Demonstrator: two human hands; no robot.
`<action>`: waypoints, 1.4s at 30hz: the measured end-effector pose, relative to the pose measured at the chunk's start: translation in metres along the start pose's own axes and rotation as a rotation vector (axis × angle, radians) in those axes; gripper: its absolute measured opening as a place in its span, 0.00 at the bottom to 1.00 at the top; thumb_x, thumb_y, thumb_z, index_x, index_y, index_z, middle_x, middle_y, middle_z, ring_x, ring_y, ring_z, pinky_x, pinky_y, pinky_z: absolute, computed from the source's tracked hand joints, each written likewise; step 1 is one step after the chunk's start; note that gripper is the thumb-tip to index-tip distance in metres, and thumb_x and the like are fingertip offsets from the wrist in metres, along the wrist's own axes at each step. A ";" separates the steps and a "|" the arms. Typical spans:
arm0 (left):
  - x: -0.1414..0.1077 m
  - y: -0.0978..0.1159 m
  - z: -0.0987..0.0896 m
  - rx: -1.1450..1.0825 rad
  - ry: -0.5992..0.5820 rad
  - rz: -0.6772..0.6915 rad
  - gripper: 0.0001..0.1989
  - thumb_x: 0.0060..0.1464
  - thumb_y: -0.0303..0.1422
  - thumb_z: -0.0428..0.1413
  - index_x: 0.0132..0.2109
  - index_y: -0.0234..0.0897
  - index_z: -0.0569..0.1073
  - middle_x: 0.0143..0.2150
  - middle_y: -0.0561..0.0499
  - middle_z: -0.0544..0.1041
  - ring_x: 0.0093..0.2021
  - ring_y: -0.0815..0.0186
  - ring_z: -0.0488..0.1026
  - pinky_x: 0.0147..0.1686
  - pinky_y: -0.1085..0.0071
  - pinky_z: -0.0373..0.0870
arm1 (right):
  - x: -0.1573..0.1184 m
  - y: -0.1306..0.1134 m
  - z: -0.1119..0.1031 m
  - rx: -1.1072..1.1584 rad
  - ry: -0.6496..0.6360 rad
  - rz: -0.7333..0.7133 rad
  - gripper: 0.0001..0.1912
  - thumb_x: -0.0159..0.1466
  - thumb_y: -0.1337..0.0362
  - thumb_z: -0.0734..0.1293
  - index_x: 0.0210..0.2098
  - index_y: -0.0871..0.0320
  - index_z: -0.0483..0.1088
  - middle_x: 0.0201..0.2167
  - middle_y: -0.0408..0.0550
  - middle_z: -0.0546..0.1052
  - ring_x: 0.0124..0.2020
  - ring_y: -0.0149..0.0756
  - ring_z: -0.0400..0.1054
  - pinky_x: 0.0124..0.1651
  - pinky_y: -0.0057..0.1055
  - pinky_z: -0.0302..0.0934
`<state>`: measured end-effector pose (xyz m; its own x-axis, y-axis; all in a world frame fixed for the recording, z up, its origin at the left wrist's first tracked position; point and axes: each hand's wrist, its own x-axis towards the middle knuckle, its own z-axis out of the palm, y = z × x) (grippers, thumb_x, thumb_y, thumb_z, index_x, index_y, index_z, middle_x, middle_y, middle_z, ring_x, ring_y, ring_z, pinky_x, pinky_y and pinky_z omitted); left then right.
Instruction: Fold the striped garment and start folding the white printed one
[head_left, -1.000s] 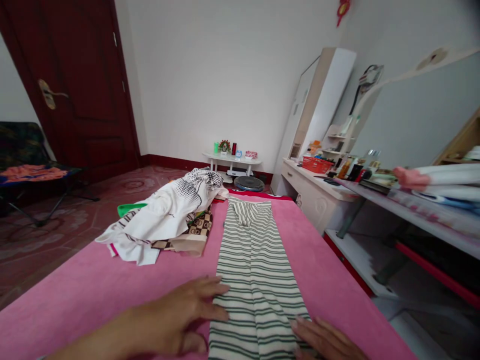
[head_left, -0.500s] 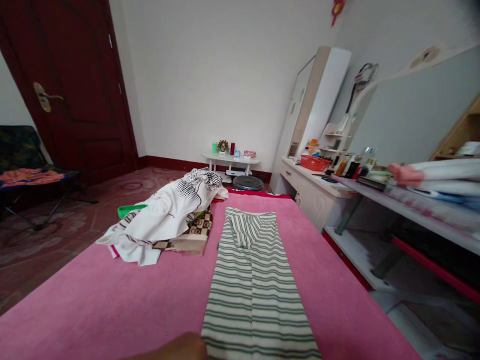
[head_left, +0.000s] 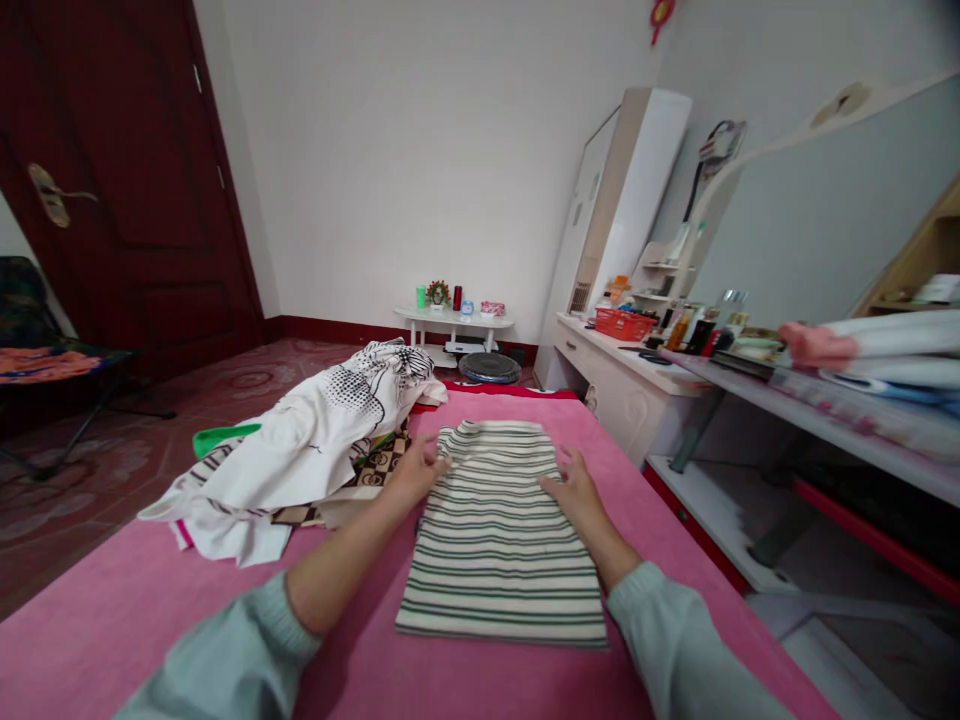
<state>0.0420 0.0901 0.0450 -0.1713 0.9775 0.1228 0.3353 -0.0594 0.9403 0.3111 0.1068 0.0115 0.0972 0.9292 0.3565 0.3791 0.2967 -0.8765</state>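
Observation:
A striped white and dark-green garment (head_left: 502, 540) lies folded into a rough rectangle on the pink bed cover (head_left: 360, 650). My left hand (head_left: 420, 468) is at its far left edge, thumb and fingers apart, with the thumb touching the cloth. Over the far right edge, my right hand (head_left: 574, 488) has its thumb on or just above the stripes and its fingers apart. Neither hand visibly grips the cloth. To the left lies a heap of white and patterned clothes (head_left: 300, 430), close to my left forearm.
A dressing table (head_left: 637, 375) with a red basket (head_left: 624, 323) and bottles stands on the right, beside a shelf holding folded cloths (head_left: 885, 345). A small white table (head_left: 454, 318) is at the far wall. A chair (head_left: 67, 365) stands left.
The garment's near part is now folded over toward the far end, making it shorter. Both my hands have come forward to its far edges. The view has shifted slightly right.

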 end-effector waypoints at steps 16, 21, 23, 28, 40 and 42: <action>0.014 -0.035 0.020 0.644 0.076 0.387 0.23 0.54 0.25 0.51 0.57 0.41 0.70 0.55 0.47 0.70 0.52 0.61 0.70 0.52 0.65 0.67 | 0.012 0.015 0.012 -0.475 0.038 -0.150 0.25 0.60 0.64 0.60 0.57 0.60 0.67 0.56 0.56 0.69 0.56 0.45 0.63 0.58 0.43 0.59; -0.011 0.001 0.024 0.859 0.066 0.468 0.23 0.54 0.29 0.53 0.57 0.36 0.69 0.66 0.41 0.58 0.63 0.53 0.57 0.61 0.57 0.57 | 0.002 -0.012 0.012 -0.644 0.061 -0.284 0.25 0.60 0.66 0.60 0.58 0.59 0.66 0.61 0.56 0.62 0.61 0.48 0.57 0.61 0.47 0.55; -0.025 0.012 0.033 0.834 -0.098 0.532 0.22 0.57 0.32 0.50 0.59 0.36 0.67 0.66 0.42 0.59 0.65 0.56 0.56 0.63 0.58 0.54 | -0.002 -0.025 0.020 -0.567 -0.089 -0.367 0.25 0.62 0.66 0.58 0.59 0.58 0.64 0.61 0.53 0.64 0.62 0.43 0.57 0.63 0.44 0.53; -0.046 0.003 0.058 0.848 -0.327 0.458 0.28 0.62 0.41 0.43 0.65 0.36 0.58 0.69 0.44 0.54 0.69 0.55 0.47 0.65 0.52 0.45 | -0.005 -0.024 0.041 -0.612 -0.471 -0.308 0.27 0.67 0.61 0.53 0.65 0.56 0.54 0.66 0.49 0.57 0.68 0.40 0.44 0.66 0.49 0.41; 0.025 -0.029 0.047 0.886 -0.256 0.234 0.33 0.58 0.57 0.40 0.67 0.53 0.54 0.71 0.50 0.46 0.70 0.50 0.40 0.63 0.44 0.38 | 0.044 0.008 0.039 -0.926 -0.446 -0.090 0.33 0.68 0.45 0.49 0.67 0.51 0.48 0.69 0.48 0.48 0.69 0.43 0.37 0.66 0.46 0.32; 0.031 -0.033 0.048 0.897 -0.220 0.227 0.33 0.58 0.57 0.39 0.67 0.52 0.53 0.71 0.50 0.45 0.70 0.51 0.39 0.63 0.45 0.38 | 0.046 0.011 0.040 -0.941 -0.404 -0.056 0.34 0.67 0.45 0.48 0.67 0.55 0.48 0.69 0.51 0.49 0.69 0.43 0.37 0.66 0.46 0.33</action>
<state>0.0702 0.1316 0.0023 0.1328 0.9833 0.1241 0.9410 -0.1644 0.2959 0.2828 0.1615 0.0052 -0.1939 0.9758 0.1010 0.9589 0.2102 -0.1907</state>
